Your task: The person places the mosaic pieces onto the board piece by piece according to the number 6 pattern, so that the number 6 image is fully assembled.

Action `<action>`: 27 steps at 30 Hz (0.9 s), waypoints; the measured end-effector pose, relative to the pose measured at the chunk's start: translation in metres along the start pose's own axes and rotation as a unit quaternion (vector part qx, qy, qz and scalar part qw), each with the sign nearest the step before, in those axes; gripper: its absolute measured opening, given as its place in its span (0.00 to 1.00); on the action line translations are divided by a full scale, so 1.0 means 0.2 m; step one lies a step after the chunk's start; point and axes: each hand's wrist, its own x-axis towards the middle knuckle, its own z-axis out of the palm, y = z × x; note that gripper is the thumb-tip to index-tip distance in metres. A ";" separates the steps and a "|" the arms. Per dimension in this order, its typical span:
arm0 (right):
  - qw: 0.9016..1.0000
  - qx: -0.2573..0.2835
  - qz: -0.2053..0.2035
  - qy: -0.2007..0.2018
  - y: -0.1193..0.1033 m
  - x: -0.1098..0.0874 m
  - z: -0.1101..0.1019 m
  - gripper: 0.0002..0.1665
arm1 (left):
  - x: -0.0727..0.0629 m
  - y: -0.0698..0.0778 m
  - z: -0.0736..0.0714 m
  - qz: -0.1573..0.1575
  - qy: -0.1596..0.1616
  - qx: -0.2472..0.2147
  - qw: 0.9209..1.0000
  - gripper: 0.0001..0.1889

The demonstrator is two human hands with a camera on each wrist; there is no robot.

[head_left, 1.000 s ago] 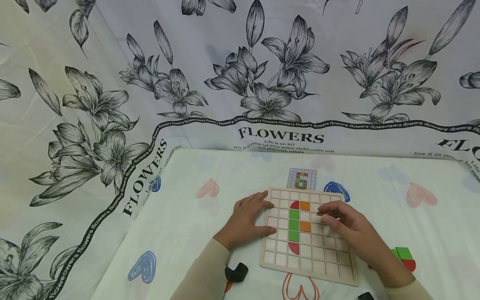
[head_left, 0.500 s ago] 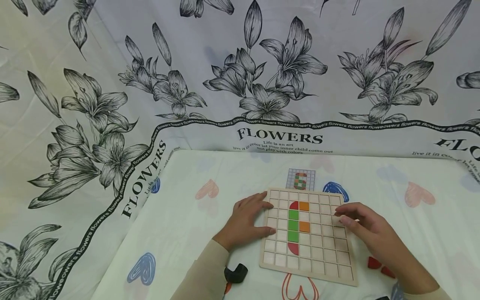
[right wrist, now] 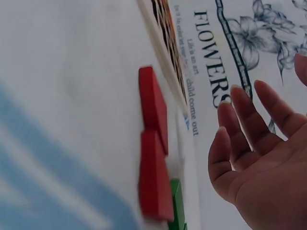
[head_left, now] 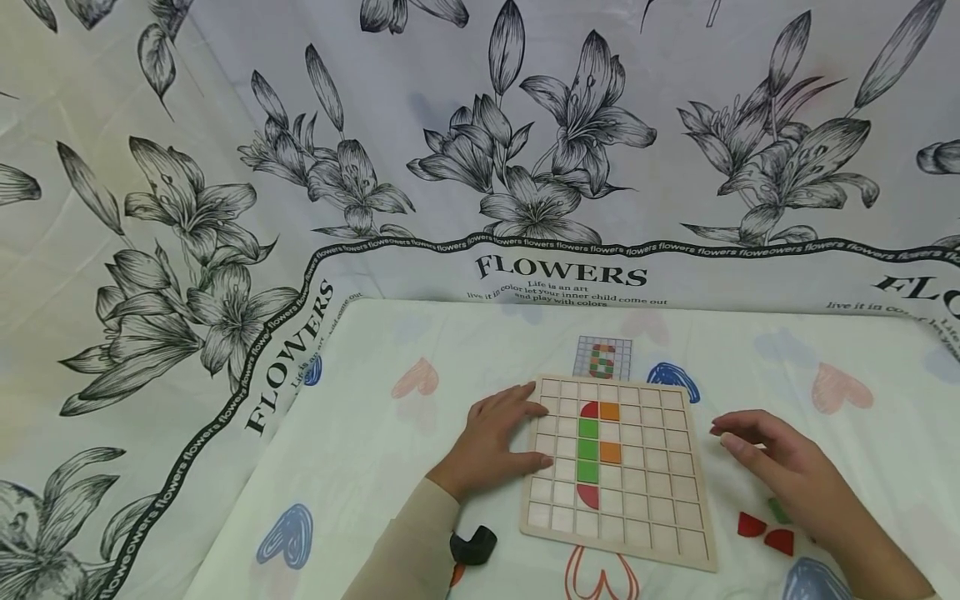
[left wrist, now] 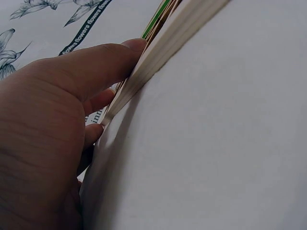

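Observation:
A wooden grid board [head_left: 660, 500] lies on the table, holding a column of red rounded pieces and green squares [head_left: 588, 450], plus two orange squares [head_left: 611, 452]. My left hand [head_left: 487, 437] rests at its left edge, thumb and fingers spread. In the left wrist view the thumb [left wrist: 105, 64] presses on the board's side. Off the board's right edge hovers my right hand [head_left: 795, 471], fingers loosely bent with nothing in them. Below it lie two red quarter-round blocks [head_left: 752, 524] and a green block [head_left: 778, 511], partly hidden by the hand; the right wrist view shows the red blocks [right wrist: 156, 177] close up.
Behind the board is a small pattern card [head_left: 624, 360], its lower edge overlapped by the board. A black curved object [head_left: 473, 546] sits by the left forearm. Heart prints mark the white tablecloth [head_left: 360, 450]; a flower-printed curtain [head_left: 420, 108] hangs behind the table.
My right hand has moved right from over the board to beyond its right edge, uncovering the board's right columns. The left hand and the pieces on the board stay as they were.

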 end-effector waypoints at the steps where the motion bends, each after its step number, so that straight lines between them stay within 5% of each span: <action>1: 1.000 -0.006 0.004 0.001 0.01 0.00 -0.01 0.14 | 0.00 0.00 0.00 0.000 0.000 0.000 1.000 0.34; 19: 0.992 -0.069 0.104 -0.020 0.17 -0.10 -0.18 0.21 | 0.00 0.01 -0.01 0.001 -0.002 -0.004 1.000 0.33; 27: 0.983 -0.068 0.149 -0.084 0.22 -0.12 -0.23 0.27 | 0.00 0.01 -0.01 -0.001 -0.001 -0.005 1.000 0.34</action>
